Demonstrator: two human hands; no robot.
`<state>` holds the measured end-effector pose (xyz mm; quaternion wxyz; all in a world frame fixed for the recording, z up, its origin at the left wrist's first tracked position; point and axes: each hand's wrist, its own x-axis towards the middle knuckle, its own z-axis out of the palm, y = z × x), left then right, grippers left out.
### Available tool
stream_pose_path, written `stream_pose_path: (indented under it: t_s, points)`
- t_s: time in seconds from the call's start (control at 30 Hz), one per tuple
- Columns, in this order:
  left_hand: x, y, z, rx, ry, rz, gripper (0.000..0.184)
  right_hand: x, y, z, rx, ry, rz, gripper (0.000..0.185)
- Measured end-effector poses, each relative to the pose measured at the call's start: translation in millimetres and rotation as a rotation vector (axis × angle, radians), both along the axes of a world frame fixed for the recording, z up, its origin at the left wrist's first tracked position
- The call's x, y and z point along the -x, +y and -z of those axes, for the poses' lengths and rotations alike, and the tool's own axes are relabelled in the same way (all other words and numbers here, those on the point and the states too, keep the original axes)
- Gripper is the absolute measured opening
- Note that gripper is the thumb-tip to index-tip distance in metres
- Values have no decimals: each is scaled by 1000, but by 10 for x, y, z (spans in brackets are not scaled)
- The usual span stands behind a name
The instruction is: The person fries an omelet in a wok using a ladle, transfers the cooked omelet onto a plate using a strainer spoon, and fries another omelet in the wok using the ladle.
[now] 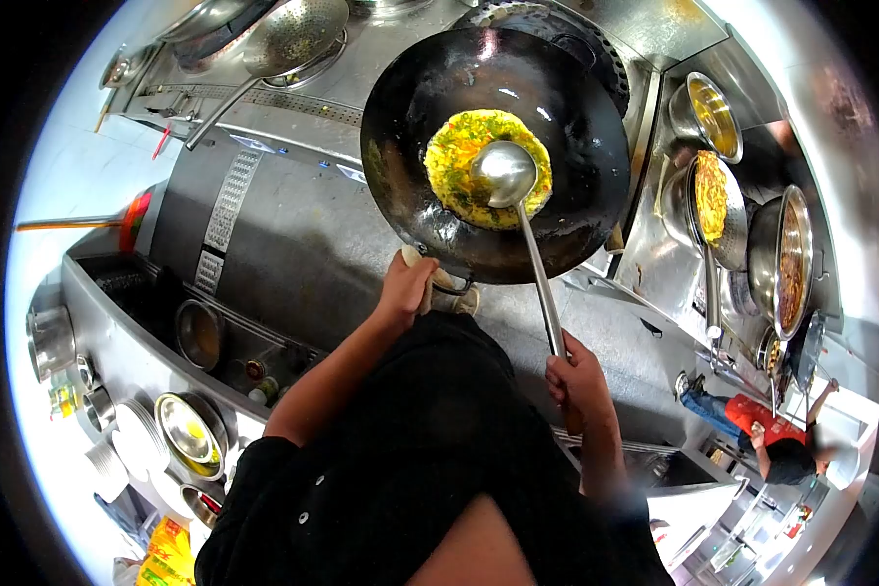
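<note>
A large black wok (391, 166) is tilted toward me at the stove's front. In its middle lies a round yellow omelette (449, 156) flecked with green and some orange. My left hand (406, 291) is closed at the wok's near rim, on its handle, with a pale folded cloth (426, 285) in the grip. Closed round the lower handle of a long steel ladle (506, 174) is my right hand (580, 379). The ladle's bowl rests against or just over the omelette, its rounded back facing me; I cannot tell whether it touches.
A strainer (293, 39) lies on the stove at the back left. To the right, another strainer (737, 210) holds a cooked egg piece (710, 200), beside steel pots (791, 259). Stacked plates (139, 439) and a bowl (190, 430) stand left. A person in red (752, 415) is far right.
</note>
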<state>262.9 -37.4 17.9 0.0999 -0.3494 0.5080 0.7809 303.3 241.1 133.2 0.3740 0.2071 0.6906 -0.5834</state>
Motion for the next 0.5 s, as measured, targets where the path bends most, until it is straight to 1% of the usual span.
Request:
stream_pose_path:
  t_s: [0.07, 0.17, 0.27, 0.37, 0.5]
  points:
    - [-9, -10, 107, -17, -4, 10, 25, -17, -31, -41, 13, -66, 53, 61]
    - [-1, -2, 53, -46, -15, -16, 26, -13, -35, -124, 152, -149, 110, 61]
    - [-17, 0, 98, -91, 11, -25, 26, -56, -46, -214, 144, -133, 49, 60]
    - [-14, -13, 3, -125, 39, -19, 25, -180, 156, -277, 97, -71, -19, 60]
    - [-26, -12, -4, -116, 44, -16, 25, -217, 296, -390, -206, 17, -97, 60]
